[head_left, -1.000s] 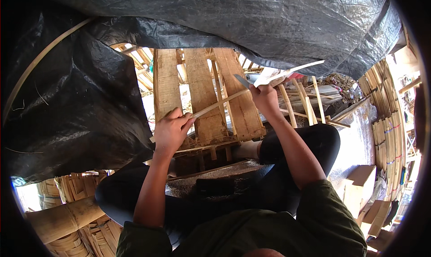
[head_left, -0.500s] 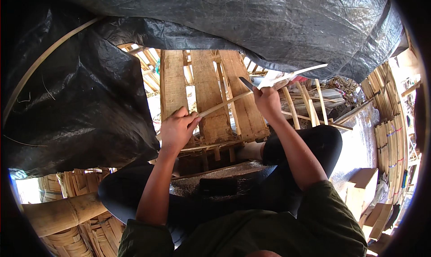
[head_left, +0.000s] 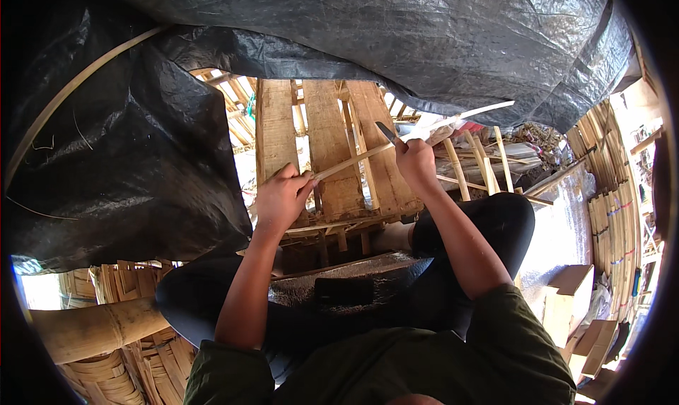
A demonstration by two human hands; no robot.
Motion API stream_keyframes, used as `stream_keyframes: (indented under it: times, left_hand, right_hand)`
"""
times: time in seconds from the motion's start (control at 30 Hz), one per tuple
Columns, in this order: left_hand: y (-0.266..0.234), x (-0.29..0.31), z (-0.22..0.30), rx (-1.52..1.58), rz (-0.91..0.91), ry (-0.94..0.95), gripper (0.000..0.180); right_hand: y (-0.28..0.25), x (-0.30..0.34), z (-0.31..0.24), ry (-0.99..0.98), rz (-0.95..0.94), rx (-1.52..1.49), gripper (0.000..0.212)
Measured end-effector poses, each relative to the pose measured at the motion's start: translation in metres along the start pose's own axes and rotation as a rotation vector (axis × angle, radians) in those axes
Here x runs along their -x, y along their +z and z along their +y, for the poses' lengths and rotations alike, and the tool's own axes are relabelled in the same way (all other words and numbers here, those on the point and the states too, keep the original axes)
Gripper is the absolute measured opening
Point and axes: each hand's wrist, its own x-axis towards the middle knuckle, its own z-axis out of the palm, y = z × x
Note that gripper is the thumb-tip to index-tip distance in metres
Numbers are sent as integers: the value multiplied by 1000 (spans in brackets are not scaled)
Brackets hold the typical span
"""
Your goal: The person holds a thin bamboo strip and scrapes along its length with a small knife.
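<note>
My left hand (head_left: 281,198) is closed around the near end of a long, thin bamboo strip (head_left: 348,162). From there the strip slants up to the right, past my right hand, and its pale far end (head_left: 488,109) curves out in front of the dark sheet. My right hand (head_left: 417,163) grips a knife whose dark blade (head_left: 385,131) points up and left beside the strip. The handle is hidden in my fist. Whether the blade touches the strip cannot be made out. Below both hands lie rough wooden planks (head_left: 327,133).
Black plastic sheeting (head_left: 438,34) hangs ahead and at the left. Several upright bamboo sticks (head_left: 456,168) stand beyond my right knee. A thick bamboo pole (head_left: 99,329) lies at lower left. Cardboard boxes (head_left: 566,299) and bundled slats (head_left: 615,214) are at the right. A dark flat object (head_left: 344,290) rests between my legs.
My right hand with the knife has shifted slightly left along the strip. My left hand keeps its grip on the strip, nearly in the same place.
</note>
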Motion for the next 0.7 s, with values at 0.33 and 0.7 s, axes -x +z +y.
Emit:
stream_keyframes:
  times: [0.33, 0.7]
  left_hand:
    - [-1, 4, -8, -35, 48, 43, 25]
    - [3, 4, -10, 70, 93, 69, 24]
  right_hand:
    - [-4, -21, 0, 17, -217, 50, 56]
    - [-34, 1, -35, 142, -320, 122, 50]
